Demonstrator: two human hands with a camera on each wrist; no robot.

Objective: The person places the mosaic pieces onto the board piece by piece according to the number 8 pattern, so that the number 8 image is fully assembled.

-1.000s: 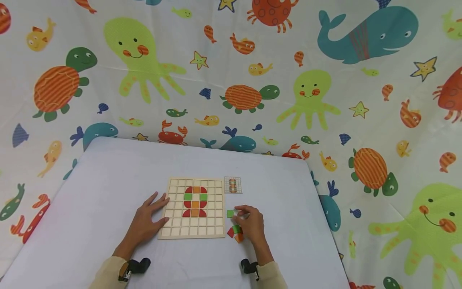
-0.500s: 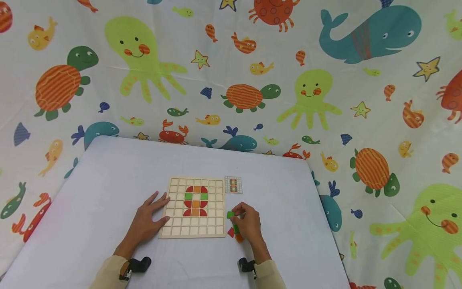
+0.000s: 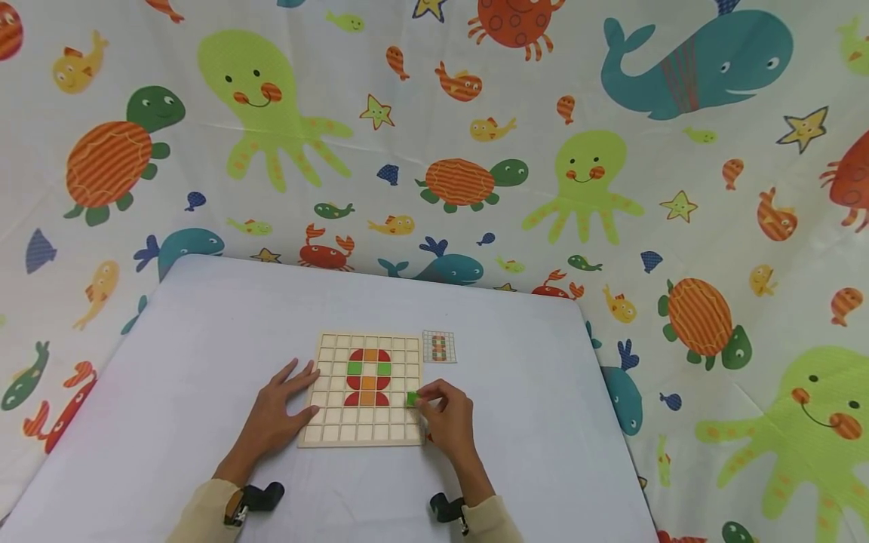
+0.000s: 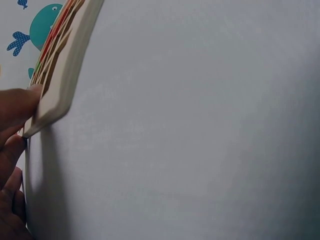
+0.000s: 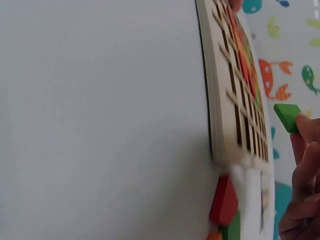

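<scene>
A wooden grid board lies on the white table, with red, orange and green tiles set in its middle squares. My left hand rests at the board's left side, fingers spread, with the thumb on its rim in the left wrist view. Between thumb and fingertips my right hand pinches a green square tile, held over the right column of the grid. The right wrist view has this green tile raised and tilted, apart from the board.
Beside the board's top right corner lies a small pattern card. Loose tiles, among them a red one, a green one and an orange one, lie by the board's near right corner, mostly hidden in the head view by the right hand.
My right hand has picked up the green square tile from the table right of the board and carried it left over the board's right edge. The left hand stays where it was.
</scene>
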